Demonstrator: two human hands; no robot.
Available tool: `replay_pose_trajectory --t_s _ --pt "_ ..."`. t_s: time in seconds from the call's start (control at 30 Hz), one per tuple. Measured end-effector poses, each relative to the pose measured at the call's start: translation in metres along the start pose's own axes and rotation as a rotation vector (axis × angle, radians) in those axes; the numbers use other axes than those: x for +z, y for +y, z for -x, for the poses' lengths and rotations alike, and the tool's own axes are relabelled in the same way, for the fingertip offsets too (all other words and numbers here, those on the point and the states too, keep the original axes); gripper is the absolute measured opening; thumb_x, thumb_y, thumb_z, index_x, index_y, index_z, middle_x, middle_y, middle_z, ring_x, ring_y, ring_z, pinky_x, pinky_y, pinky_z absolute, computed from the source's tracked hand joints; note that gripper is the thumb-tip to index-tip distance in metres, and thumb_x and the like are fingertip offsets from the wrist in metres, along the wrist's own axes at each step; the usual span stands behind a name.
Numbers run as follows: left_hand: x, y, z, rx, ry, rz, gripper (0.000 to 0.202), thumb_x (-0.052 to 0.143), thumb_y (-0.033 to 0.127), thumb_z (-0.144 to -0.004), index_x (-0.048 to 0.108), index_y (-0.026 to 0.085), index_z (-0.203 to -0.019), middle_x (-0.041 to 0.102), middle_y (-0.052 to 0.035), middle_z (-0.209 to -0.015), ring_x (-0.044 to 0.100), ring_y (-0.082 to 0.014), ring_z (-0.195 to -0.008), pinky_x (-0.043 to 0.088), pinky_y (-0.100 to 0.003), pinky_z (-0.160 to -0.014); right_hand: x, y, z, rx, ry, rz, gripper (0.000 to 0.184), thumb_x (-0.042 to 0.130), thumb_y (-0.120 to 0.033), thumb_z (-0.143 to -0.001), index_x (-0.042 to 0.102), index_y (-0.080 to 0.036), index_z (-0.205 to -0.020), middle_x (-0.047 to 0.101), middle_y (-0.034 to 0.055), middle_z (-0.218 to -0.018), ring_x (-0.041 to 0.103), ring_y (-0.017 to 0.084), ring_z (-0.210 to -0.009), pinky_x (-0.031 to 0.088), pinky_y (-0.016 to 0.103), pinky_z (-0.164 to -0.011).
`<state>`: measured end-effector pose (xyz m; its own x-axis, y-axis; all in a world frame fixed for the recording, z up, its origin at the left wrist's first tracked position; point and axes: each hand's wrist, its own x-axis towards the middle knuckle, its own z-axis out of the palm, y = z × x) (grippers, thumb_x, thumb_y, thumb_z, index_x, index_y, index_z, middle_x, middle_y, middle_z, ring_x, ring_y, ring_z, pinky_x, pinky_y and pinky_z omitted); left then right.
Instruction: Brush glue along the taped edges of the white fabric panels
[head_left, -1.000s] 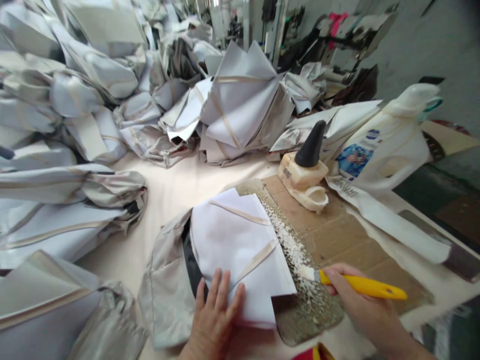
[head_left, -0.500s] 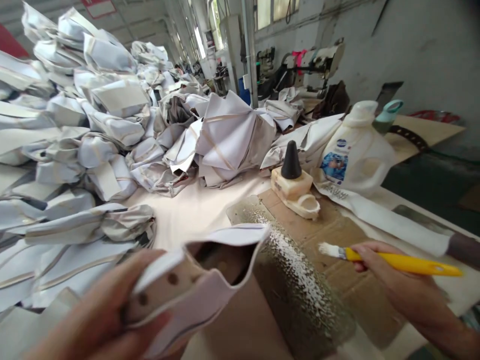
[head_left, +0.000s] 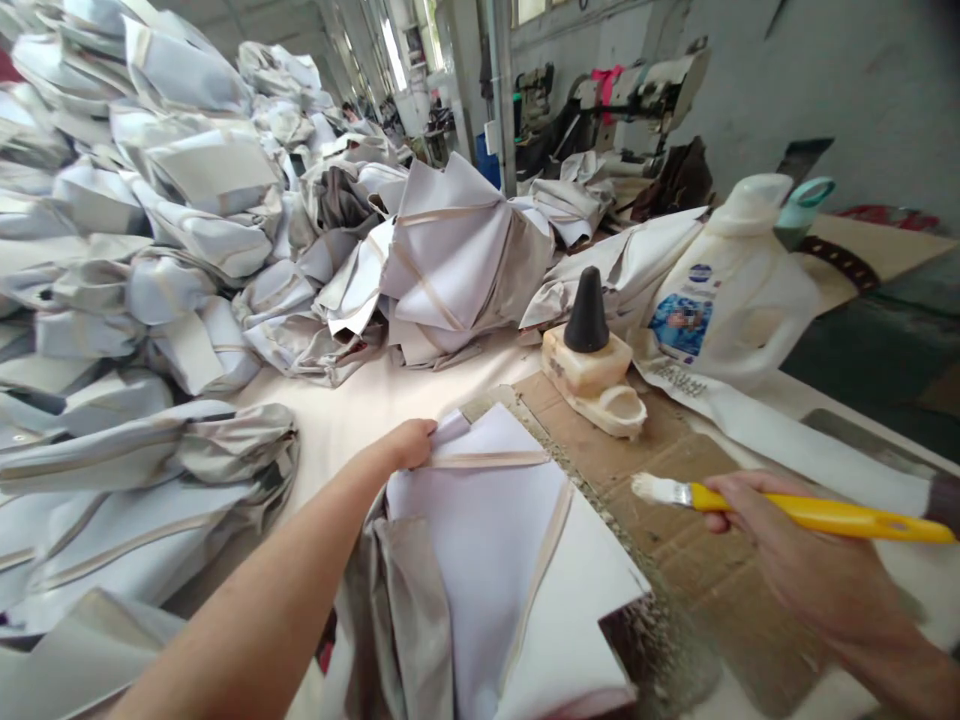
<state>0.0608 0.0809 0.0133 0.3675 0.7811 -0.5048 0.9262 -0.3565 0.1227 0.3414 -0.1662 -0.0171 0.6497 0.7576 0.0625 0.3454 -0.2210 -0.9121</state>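
Note:
My left hand (head_left: 411, 443) grips the far left corner of a white sewn piece with tan tape strips (head_left: 487, 540), which looks like an unfinished bag. It lies over the glue-crusted board (head_left: 667, 640) and hides much of it. Grey lining fabric (head_left: 412, 610) hangs out along its left side. In my right hand (head_left: 772, 540) is a yellow-handled paintbrush (head_left: 832, 515), held level above the cardboard (head_left: 697, 450) with its whitish bristles pointing left, apart from the white piece.
A squat glue bottle with a black cone cap (head_left: 589, 345) stands behind the cardboard. Right of it is a large white detergent jug (head_left: 727, 290). Heaped white sewn pieces (head_left: 195, 200) fill the left and back. Farther off stands a sewing machine (head_left: 645, 90).
My left hand has moved forward, and the white piece, earlier held up with its opening showing, now lies flat over the glue-covered board. The brush has stayed nearly in place.

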Motion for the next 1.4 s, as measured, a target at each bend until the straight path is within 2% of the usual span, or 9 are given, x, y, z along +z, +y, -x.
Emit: replay_pose_trajectory --t_s 0.1,0.17,0.27,0.4,0.53,0.63,0.9,1.03,1.4 --pt "0.024 0.02 0.008 -0.015 0.165 -0.047 0.042 0.042 0.018 -0.08 0.048 0.019 -0.122 0.053 -0.014 -0.123 0.047 -0.0289 -0.114 0.037 -0.046 -0.093 0.021 -0.003 -0.01 0.037 -0.098 -0.018 0.029 0.049 -0.048 -0.081 0.06 -0.021 -0.077 0.06 0.0029 -0.068 0.058 0.021 -0.064 0.047 0.033 -0.066" --pt "0.047 0.038 0.018 0.077 0.281 -0.063 0.045 0.034 0.028 -0.088 0.036 0.027 -0.133 0.036 -0.008 -0.141 0.027 -0.0285 -0.131 0.022 -0.054 -0.103 0.042 -0.01 -0.021 0.052 -0.137 -0.053 0.029 0.049 -0.047 -0.081 0.059 -0.02 -0.078 0.06 0.0027 -0.067 0.058 0.02 -0.064 0.047 0.032 -0.066" --pt "0.089 0.059 0.022 0.283 0.333 -0.056 0.045 0.032 0.046 -0.089 0.037 0.033 -0.132 0.032 -0.0008 -0.144 0.019 -0.0266 -0.134 0.006 -0.061 -0.106 0.079 -0.021 -0.038 0.068 -0.219 -0.117 0.028 0.049 -0.045 -0.081 0.058 -0.019 -0.078 0.06 0.0026 -0.068 0.057 0.019 -0.064 0.046 0.03 -0.065" --pt "0.125 0.065 0.004 0.343 0.295 -0.003 0.047 0.035 0.045 -0.088 0.039 0.028 -0.131 0.035 -0.001 -0.143 0.014 -0.0258 -0.136 0.0 -0.061 -0.106 0.119 -0.016 -0.06 0.053 -0.388 -0.086 0.026 0.047 -0.042 -0.081 0.056 -0.019 -0.071 0.056 0.0001 -0.062 0.054 0.017 -0.059 0.045 0.027 -0.059" --pt "0.131 0.058 -0.007 0.363 0.307 0.045 0.049 0.039 0.046 -0.087 0.04 0.024 -0.13 0.035 -0.0019 -0.142 0.014 -0.0241 -0.136 0.004 -0.057 -0.109 0.142 0.006 -0.077 0.045 -0.525 0.029 0.026 0.045 -0.038 -0.081 0.051 -0.02 -0.063 0.052 -0.0023 -0.052 0.052 0.015 -0.051 0.041 0.025 -0.054" --pt "0.13 0.056 -0.006 0.376 0.31 0.058 0.047 0.04 0.045 -0.087 0.041 0.023 -0.128 0.036 -0.0029 -0.142 0.016 -0.0243 -0.136 0.008 -0.056 -0.109 0.164 0.013 -0.092 0.003 -0.539 0.03 0.026 0.045 -0.036 -0.08 0.05 -0.019 -0.061 0.052 -0.0017 -0.049 0.052 0.015 -0.05 0.04 0.024 -0.052" --pt "0.13 0.056 -0.006 0.391 0.33 0.085 0.045 0.043 0.044 -0.086 0.043 0.024 -0.126 0.042 -0.0024 -0.137 0.018 -0.0242 -0.135 0.007 -0.056 -0.11 0.229 -0.008 -0.125 -0.09 -0.465 0.014 0.023 0.041 -0.031 -0.077 0.048 -0.019 -0.059 0.051 -0.0004 -0.052 0.052 0.015 -0.051 0.04 0.023 -0.052" --pt "0.131 0.055 -0.006 0.397 0.338 0.09 0.046 0.043 0.044 -0.086 0.042 0.023 -0.127 0.042 -0.0027 -0.137 0.018 -0.024 -0.135 0.007 -0.056 -0.11 0.224 -0.013 -0.12 -0.152 -0.471 0.063 0.024 0.04 -0.03 -0.077 0.047 -0.019 -0.057 0.05 -0.0001 -0.051 0.05 0.015 -0.053 0.039 0.026 -0.055" --pt "0.131 0.057 -0.005 0.39 0.341 0.098 0.043 0.043 0.042 -0.086 0.046 0.022 -0.123 0.043 -0.0059 -0.136 0.02 -0.0253 -0.134 0.007 -0.056 -0.109 0.151 -0.006 -0.085 -0.137 -0.617 0.128 0.025 0.044 -0.031 -0.075 0.042 -0.02 -0.053 0.041 -0.0044 -0.045 0.041 0.013 -0.046 0.032 0.025 -0.046"
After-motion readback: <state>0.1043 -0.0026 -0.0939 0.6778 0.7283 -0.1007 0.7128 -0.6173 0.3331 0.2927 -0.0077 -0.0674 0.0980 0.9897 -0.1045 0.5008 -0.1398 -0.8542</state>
